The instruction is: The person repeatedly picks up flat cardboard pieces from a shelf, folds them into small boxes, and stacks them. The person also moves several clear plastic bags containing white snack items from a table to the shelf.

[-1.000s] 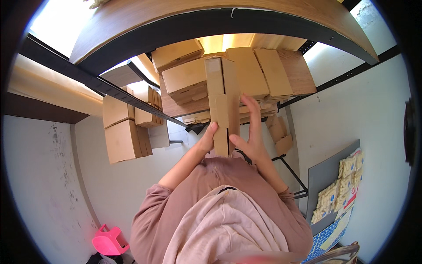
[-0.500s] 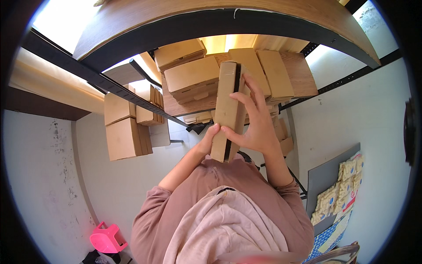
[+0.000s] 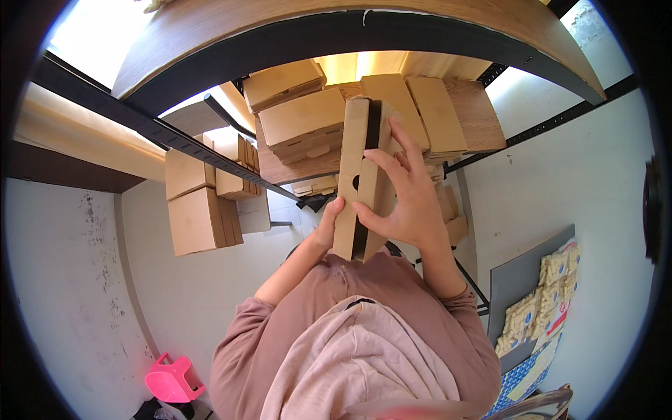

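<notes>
A flat brown cardboard box [image 3: 348, 161] stands on edge between my hands, in front of my chest. Along its near side runs a dark gap, with a round dark notch at about the middle. My left hand [image 3: 327, 222] grips the box's left side low down, its thumb at the edge and its other fingers hidden behind. My right hand [image 3: 406, 192] is on the right side, thumb and fingers curved around the box, fingertips near the gap. What is inside the box cannot be seen.
Ahead, a wooden shelf [image 3: 280, 164] bears several cardboard boxes [image 3: 304, 120] under a higher shelf [image 3: 336, 21]. More boxes [image 3: 199, 220] are stacked at left. A pink stool [image 3: 173, 379] is at lower left, and a grey board with pale packets [image 3: 521, 318] at right.
The dark gap along the box has widened and the round notch now shows. The box has turned slightly and shifted a little left, with both hands still on it.
</notes>
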{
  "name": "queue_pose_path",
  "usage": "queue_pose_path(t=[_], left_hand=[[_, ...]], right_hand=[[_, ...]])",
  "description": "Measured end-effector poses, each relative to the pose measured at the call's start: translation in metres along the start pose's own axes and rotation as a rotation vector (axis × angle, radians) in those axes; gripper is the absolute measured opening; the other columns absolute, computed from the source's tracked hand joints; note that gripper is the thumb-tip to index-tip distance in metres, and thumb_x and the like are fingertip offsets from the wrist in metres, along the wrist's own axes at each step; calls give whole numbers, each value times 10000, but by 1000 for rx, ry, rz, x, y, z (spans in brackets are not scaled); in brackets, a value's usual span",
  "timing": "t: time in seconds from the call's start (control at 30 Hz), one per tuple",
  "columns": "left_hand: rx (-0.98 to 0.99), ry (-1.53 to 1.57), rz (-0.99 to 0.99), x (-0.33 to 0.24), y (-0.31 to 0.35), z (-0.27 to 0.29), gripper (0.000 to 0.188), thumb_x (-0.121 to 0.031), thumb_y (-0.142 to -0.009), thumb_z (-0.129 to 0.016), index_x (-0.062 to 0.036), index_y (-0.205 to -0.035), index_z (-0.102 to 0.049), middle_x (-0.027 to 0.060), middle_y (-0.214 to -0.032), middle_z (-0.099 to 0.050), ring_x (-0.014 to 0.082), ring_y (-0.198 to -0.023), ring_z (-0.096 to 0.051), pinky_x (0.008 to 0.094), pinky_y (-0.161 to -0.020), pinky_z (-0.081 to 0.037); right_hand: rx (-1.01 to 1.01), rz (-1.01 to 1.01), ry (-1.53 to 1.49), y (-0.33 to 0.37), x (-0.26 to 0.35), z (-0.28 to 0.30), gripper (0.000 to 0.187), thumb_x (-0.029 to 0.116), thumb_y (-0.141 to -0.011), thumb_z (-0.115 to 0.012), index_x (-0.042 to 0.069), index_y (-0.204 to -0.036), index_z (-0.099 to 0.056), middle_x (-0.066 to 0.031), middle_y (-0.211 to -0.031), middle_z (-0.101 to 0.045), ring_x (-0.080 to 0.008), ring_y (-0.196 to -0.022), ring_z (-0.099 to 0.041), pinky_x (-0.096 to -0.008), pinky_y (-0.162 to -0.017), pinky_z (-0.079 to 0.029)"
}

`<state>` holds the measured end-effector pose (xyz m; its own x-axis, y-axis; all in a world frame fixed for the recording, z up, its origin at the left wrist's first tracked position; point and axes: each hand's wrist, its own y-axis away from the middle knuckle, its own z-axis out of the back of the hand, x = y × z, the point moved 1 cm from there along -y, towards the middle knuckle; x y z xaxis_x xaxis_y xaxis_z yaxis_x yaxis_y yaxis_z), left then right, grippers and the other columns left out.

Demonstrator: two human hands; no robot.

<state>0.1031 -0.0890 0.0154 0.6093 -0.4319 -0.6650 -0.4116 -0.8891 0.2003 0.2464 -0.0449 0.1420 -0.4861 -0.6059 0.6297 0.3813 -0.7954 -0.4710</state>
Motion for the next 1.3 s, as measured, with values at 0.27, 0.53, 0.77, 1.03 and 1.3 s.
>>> queue_pose_path(t=[0.27, 0.53, 0.77, 1.03, 1.3], left_hand=[[26, 79, -37, 3, 3, 0, 671, -551, -845, -443, -23, -1258, -409, 121, -1173, -527, 200, -1052, -530, 321, -906, -416], [86, -21, -27, -7, 7, -11, 746, -555, -845, -393, -43, -1368, -246, 156, -1333, -383, 264, -1200, -427, 383, -999, -362], [170, -62, -16, -12, 8, -19, 796, -609, -849, -388, -49, -1384, -204, 133, -1363, -345, 243, -1233, -388, 375, -1015, -334], [182, -93, -161, -12, 2, -23, 820, -604, -851, -382, -49, -1405, -139, 140, -1421, -243, 248, -1294, -293, 371, -1055, -269], [-16, 84, -56, -9, -11, -2, 681, -347, -853, -505, -56, -1385, -194, 135, -1391, -293, 261, -1254, -350, 400, -1028, -317]], right_hand=[[4, 40, 88, 0, 3, 4, 524, 294, -625, -709, 101, -1085, -549, -223, -1345, -329, -418, -1122, -455, -432, -841, -461], [1, 55, 84, 1, 7, 1, 561, 345, -636, -726, 114, -1115, -550, -212, -1347, -334, -407, -1136, -449, -433, -854, -458], [15, 102, 189, 4, 6, -13, 736, 432, -685, -702, 124, -1300, -439, -218, -1380, -290, -423, -1181, -402, -465, -910, -410], [31, 30, -95, 32, -1, -40, 901, 584, -773, -511, -11, -1385, -221, -241, -1440, -168, -411, -1320, -178, -530, -1050, -97], [267, 59, 66, 38, -16, -36, 797, 463, -780, -571, -2, -1359, -284, -221, -1414, -239, -377, -1318, -209, -517, -1056, -108]])
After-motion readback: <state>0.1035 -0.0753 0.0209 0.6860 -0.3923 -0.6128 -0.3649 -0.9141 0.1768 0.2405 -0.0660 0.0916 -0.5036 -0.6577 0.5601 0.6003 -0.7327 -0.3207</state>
